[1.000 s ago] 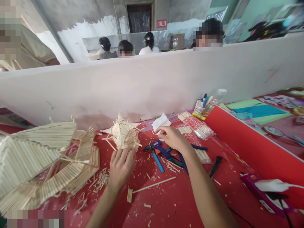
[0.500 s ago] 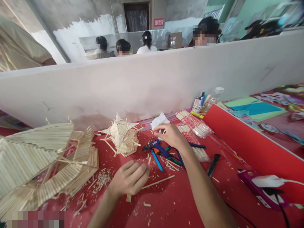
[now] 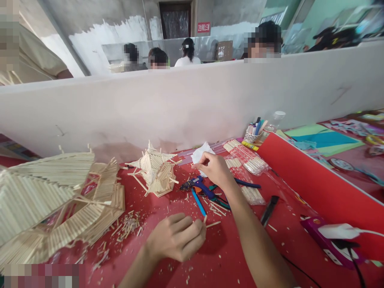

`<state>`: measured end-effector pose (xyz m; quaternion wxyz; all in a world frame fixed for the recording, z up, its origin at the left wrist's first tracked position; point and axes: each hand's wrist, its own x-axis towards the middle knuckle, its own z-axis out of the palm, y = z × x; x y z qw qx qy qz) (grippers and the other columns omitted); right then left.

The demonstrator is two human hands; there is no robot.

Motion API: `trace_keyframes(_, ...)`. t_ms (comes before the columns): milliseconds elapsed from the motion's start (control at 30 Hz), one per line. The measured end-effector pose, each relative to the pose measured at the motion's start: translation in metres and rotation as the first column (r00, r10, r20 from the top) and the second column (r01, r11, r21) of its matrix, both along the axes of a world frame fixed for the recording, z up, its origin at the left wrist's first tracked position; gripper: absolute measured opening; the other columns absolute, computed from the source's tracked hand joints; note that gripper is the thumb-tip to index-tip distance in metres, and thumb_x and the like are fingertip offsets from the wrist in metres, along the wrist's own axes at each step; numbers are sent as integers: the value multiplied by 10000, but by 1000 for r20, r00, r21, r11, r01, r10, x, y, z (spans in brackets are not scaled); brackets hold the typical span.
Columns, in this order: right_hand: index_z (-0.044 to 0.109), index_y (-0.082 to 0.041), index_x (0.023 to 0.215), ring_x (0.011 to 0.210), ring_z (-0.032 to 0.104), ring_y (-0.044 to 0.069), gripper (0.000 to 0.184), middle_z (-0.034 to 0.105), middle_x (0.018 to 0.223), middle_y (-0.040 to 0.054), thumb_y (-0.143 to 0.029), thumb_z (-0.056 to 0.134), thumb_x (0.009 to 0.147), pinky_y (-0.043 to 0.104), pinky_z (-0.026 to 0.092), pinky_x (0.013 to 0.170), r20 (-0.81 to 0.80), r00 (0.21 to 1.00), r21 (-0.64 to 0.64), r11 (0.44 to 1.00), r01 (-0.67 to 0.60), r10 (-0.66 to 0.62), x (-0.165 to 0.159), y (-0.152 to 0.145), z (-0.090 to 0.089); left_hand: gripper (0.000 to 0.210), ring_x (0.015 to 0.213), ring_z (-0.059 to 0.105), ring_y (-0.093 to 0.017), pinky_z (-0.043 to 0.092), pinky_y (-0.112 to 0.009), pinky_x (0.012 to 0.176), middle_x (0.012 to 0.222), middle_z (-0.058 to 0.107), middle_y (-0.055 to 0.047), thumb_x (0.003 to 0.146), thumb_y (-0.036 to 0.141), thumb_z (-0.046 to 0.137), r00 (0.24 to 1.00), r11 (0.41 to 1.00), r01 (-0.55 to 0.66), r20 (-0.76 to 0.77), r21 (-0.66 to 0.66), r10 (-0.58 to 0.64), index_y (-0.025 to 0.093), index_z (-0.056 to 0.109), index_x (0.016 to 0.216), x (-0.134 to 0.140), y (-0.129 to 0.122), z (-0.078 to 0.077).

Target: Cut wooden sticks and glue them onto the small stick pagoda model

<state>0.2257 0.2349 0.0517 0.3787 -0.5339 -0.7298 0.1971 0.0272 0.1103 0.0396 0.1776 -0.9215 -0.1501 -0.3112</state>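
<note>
My left hand (image 3: 180, 237) is closed above the red table, and the tip of a short wooden stick (image 3: 205, 219) pokes out beyond its fingers. Over a crumpled white tissue (image 3: 201, 153), my right hand (image 3: 213, 167) holds its fingertips together in a pinch; whatever lies between them is too small to make out. Just below that hand are a blue glue gun (image 3: 196, 183) and a light blue stick-shaped tool (image 3: 199, 203). A small model roof of wooden sticks (image 3: 154, 170) stands to the left of the glue gun.
A large stick-built model (image 3: 57, 192) fills the left side, with wood offcuts (image 3: 129, 226) beside it. Packs of chopsticks (image 3: 246, 156), a pen cup (image 3: 253, 134), a dark-bladed tool (image 3: 269, 211) and a purple power strip (image 3: 325, 240) lie rightward. A white partition (image 3: 168, 108) runs behind; people sit beyond it.
My left hand has shifted right and a little nearer, carrying the stick. My right hand has moved slightly up, its fingers drawn closer together.
</note>
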Motion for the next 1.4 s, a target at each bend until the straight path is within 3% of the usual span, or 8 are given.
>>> trace_keyframes(167,684,-198,757,671,624,151,132,727,744,-4,-298,700,843,248,420,635,-107,974,-75,975,-207,198,-11,-1,-4,193,849,673,-145,545,-274,751,1083,730,-111,965,82,393,995,983,-87,36,-162,94,146,575,968,3,0,-11)
trace_keyframes(300,763,-213,911,831,695,183,154,780,907,31,-190,613,882,276,471,761,-86,921,-134,912,-388,380,-25,-2,-16,201,880,647,-173,528,-303,807,1020,708,-72,993,113,348,969,846,-245,-82,-474,234,184,536,992,6,3,-24)
trace_keyframes(433,726,-202,1143,813,703,172,353,783,895,44,-96,509,885,276,489,763,-119,874,-230,843,-486,471,-37,0,-30,189,902,597,-194,489,-323,830,993,664,-56,991,115,341,946,755,-324,-189,-570,264,199,509,970,5,4,-23)
trace_keyframes(800,695,-131,1160,697,702,137,368,782,974,113,-360,671,872,237,518,658,-459,601,-572,300,-763,654,-16,1,-31,98,816,591,-205,428,-292,721,878,638,-65,944,128,442,893,676,-384,-439,-629,100,175,499,1009,8,2,-22)
trace_keyframes(1033,704,-118,1153,658,713,135,399,768,1054,147,-380,705,852,246,542,658,-465,613,-612,269,-744,638,-32,-6,-29,151,907,615,-220,451,-310,815,960,657,-86,901,113,491,873,689,-377,-486,-618,43,171,509,1040,13,-1,-22)
trace_keyframes(1233,755,-136,963,585,662,114,341,780,883,96,-443,762,813,235,530,615,-660,372,-400,114,-909,652,-22,-5,-25,132,834,624,-208,449,-301,756,928,670,-76,915,121,477,857,697,-400,-513,-595,54,178,499,1033,13,-2,-20)
trace_keyframes(1300,758,-138,848,531,626,106,303,764,756,71,-434,787,794,216,501,557,-696,314,-293,143,-945,646,-13,-4,-27,135,817,623,-203,446,-300,747,926,673,-68,918,124,475,860,696,-396,-508,-599,51,187,490,1037,12,-1,-20)
trace_keyframes(1400,714,-174,686,433,543,87,288,698,583,27,-433,808,772,197,417,455,-749,243,-39,325,-945,616,3,-2,-35,135,786,621,-199,441,-299,729,908,673,-52,918,137,484,865,681,-394,-499,-617,48,196,475,1040,10,0,-20)
